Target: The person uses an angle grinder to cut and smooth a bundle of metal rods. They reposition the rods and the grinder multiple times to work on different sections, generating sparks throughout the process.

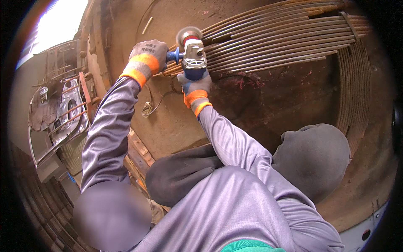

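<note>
Biggest of all, the long metal rods fanned across the upper right of the frame! Next came the angle grinder, upright at upper centre, just by the rods' left ends. Then the gloved left hand, left of the tool: closed round the blue side handle, its fingertips mostly hidden. And the gloved right hand, below, was wrapped tight about the grinder's dark blue body, no gap showing! Up top, the round wheel showed a blurred rim; whether it touched a rod, I couldn't tell. Smallest, a thin white stick lay at upper left.
</note>
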A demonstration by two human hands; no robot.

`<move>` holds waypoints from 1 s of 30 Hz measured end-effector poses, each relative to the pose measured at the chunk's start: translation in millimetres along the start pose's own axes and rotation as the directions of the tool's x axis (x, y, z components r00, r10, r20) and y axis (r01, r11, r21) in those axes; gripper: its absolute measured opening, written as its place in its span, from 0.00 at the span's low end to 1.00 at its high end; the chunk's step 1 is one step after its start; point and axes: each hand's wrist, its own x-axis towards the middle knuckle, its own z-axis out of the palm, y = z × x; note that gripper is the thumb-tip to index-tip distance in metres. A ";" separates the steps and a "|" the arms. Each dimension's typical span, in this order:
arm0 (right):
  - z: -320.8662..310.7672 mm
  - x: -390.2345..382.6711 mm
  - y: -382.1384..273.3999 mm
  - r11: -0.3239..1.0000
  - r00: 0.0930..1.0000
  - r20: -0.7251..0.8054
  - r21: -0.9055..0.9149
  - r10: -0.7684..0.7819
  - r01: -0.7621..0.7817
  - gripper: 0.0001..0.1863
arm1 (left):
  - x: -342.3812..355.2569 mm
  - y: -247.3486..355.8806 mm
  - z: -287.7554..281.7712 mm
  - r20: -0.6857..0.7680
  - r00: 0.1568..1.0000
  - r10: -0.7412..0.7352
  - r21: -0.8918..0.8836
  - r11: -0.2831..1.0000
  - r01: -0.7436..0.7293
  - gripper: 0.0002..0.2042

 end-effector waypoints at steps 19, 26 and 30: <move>-5.8 -11.2 -24.0 0.906 0.993 -0.069 -0.405 0.100 -0.120 0.28 | 1.2 -1.4 10.6 0.072 0.997 -0.035 -0.038 0.999 0.038 0.13; -57.2 53.0 -16.9 0.948 0.999 -0.027 -0.317 0.032 -0.039 0.26 | 52.7 57.3 11.6 0.069 0.996 -0.060 -0.060 0.996 0.064 0.13; -63.4 57.9 -15.2 0.928 0.998 -0.014 -0.367 0.068 -0.069 0.29 | 58.8 58.4 23.1 -0.004 0.998 -0.065 -0.059 0.996 0.064 0.11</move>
